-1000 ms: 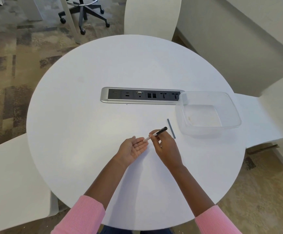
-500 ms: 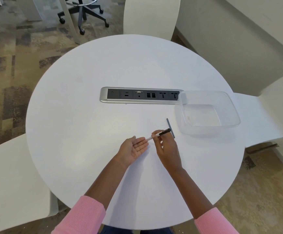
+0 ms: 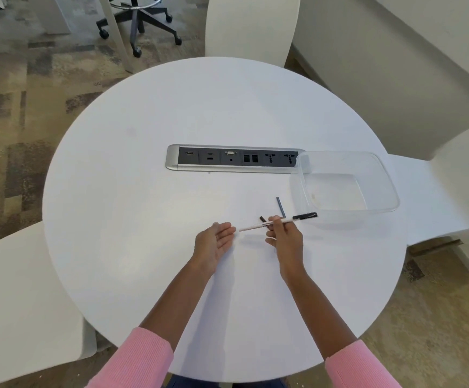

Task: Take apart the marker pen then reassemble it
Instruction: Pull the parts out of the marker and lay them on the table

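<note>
Right hand [image 3: 285,240]: fingertips are pinching the marker pen [image 3: 276,222] near mid-barrel, holding it roughly level just above the table [image 3: 143,219], black cap end pointing toward the clear container [image 3: 345,189]. Left hand [image 3: 213,243]: lying palm-up, fingers released and gripping nothing, fingertips just beside the barrel's white end. Loose parts are sitting on the table behind the right hand: a thin grey rod [image 3: 281,207], probably the ink core, and a small black piece [image 3: 262,219], possibly an end plug; too small to confirm. Judgement: disassembly is underway or just finishing. The next move calls for setting down or turning the barrel, then feeding the rod back in.
</note>
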Motion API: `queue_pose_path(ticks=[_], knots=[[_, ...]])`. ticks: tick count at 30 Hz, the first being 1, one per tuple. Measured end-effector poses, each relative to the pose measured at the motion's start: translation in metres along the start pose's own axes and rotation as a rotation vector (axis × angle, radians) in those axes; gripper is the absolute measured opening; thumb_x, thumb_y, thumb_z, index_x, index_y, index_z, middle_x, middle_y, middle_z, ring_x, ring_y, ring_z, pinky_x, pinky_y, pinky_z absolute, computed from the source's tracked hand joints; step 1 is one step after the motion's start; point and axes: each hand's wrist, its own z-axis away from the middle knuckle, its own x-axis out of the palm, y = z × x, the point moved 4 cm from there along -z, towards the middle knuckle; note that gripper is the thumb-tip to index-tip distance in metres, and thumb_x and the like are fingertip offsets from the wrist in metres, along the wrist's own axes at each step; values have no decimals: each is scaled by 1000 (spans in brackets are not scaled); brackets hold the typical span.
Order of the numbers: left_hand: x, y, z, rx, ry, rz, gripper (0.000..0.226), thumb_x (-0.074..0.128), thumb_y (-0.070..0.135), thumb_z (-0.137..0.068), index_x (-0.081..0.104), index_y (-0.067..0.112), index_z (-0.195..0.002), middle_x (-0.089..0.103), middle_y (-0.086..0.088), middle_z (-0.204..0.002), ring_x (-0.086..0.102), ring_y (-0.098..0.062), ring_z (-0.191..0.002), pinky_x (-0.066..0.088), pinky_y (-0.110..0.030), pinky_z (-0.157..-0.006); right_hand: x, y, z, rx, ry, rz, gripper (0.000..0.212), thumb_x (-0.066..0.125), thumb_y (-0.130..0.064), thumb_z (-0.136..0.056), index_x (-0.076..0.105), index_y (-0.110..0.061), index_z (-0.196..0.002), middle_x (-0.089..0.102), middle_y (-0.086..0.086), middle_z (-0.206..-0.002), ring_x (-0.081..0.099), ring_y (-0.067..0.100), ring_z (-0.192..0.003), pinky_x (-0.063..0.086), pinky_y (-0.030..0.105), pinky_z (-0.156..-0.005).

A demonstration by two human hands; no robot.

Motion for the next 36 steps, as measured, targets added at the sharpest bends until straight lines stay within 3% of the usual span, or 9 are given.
queue_pose_path(ticks=[3,6,10,14,17,22,28,32,36], knots=[[-11,12,0,292,184,-270,28,37,11,-95,62,5,-104,66,-5,-87,62,-21,-92,44,-25,-75,-4,4,-3,223,0,-251,21,46,-17,-95,60,-9,-81,53,2,-74,48,12,-60,48,12,-50],[-17,21,8,603,338,-679,30,38,9,-95,63,6,-111,67,-7,-112,58,-21,-110,38,-21,-87,-7,6,-3,251,-3,-277,22,46,-17,-95,58,-11,-78,52,3,-73,48,13,-61,49,15,-53],[-21,11,-4,768,248,-1171,37,35,10,-96,51,6,-129,49,-10,-140,34,-26,-137,27,-31,-109,-7,8,-7,157,23,-107,14,49,-16,-93,58,-8,-86,53,4,-74,50,11,-58,49,13,-52],[-34,-5,-23,866,227,-1643,47,26,26,-93,51,6,-128,53,-20,-134,53,-39,-120,39,-48,-101,-2,0,-5,-106,-11,222,10,51,-20,-92,58,-15,-86,62,2,-79,60,4,-60,49,16,-61],[-40,-6,-25,902,255,-1747,47,17,31,-97,42,12,-132,51,-17,-137,52,-35,-122,23,-43,-103,5,-12,2,-367,-45,361,11,50,-18,-93,57,-18,-84,65,8,-93,60,20,-79,49,28,-72],[-41,-3,-28,900,284,-1799,51,32,31,-89,47,12,-134,47,-15,-141,46,-34,-128,18,-45,-106,15,-26,17,-807,-71,497,20,47,-21,-92,60,-7,-88,58,2,-93,52,6,-81,44,13,-73],[-41,1,-30,894,348,-1780,53,30,33,-89,45,13,-136,44,-15,-143,43,-34,-130,22,-48,-108,23,-6,7,-675,-217,708,39,33,-35,-90,60,-6,-91,62,10,-92,59,24,-83,52,35,-73],[-42,0,-31,911,355,-1773,53,30,33,-89,44,13,-137,43,-15,-144,42,-35,-131,16,-46,-107,19,-15,10,-706,-152,654,31,39,-29,-90,60,-5,-89,63,7,-93,57,13,-77,40,10,-69],[-42,1,-31,928,362,-1769,53,31,33,-89,45,12,-136,43,-16,-143,43,-36,-130,14,-45,-107,18,-21,17,-692,-125,587,26,45,-26,-91,61,-5,-89,61,2,-94,49,2,-77,36,1,-68]])
